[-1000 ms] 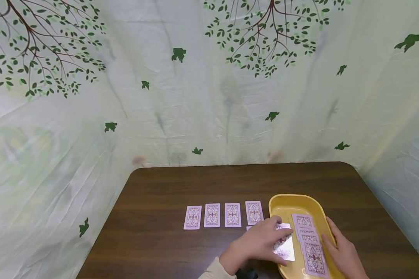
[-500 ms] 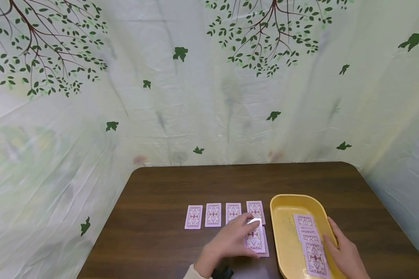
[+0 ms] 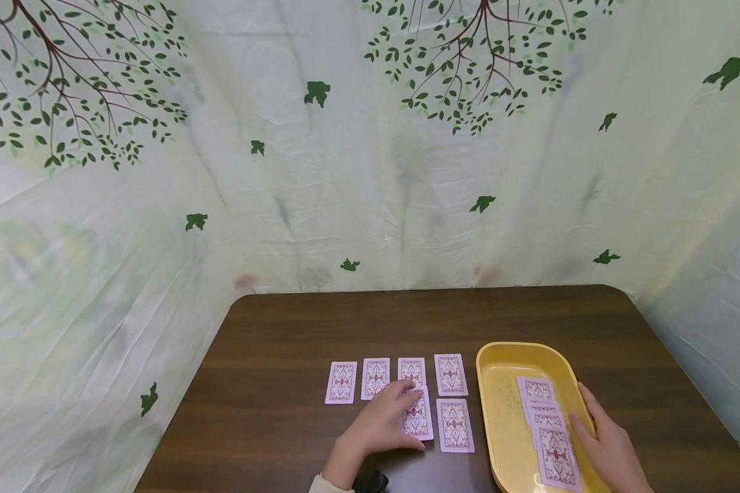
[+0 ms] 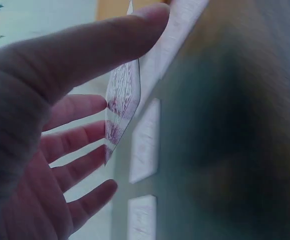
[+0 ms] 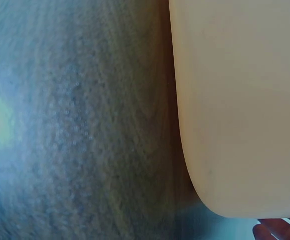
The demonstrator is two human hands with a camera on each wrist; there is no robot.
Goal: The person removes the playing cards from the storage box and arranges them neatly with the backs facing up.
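Note:
My left hand pinches a playing card by its edges, thumb on one side and fingers on the other. The card is back side up, purple and white, just below the third card of the back row. In the left wrist view the held card appears tilted between thumb and fingertips. A yellow tray stands on the right, with several overlapping cards inside. My right hand grips the tray's right rim, the thumb on the inner side. The right wrist view shows mostly the tray's outside.
Three other cards lie in the back row: far left, second and right end. Below the right-end one lies another card. They rest on a dark wooden table; a patterned cloth hangs behind it.
My left hand has moved left from the tray, carrying a card past the right column to the third one. The lower right card is now uncovered. My right hand stays at the tray.

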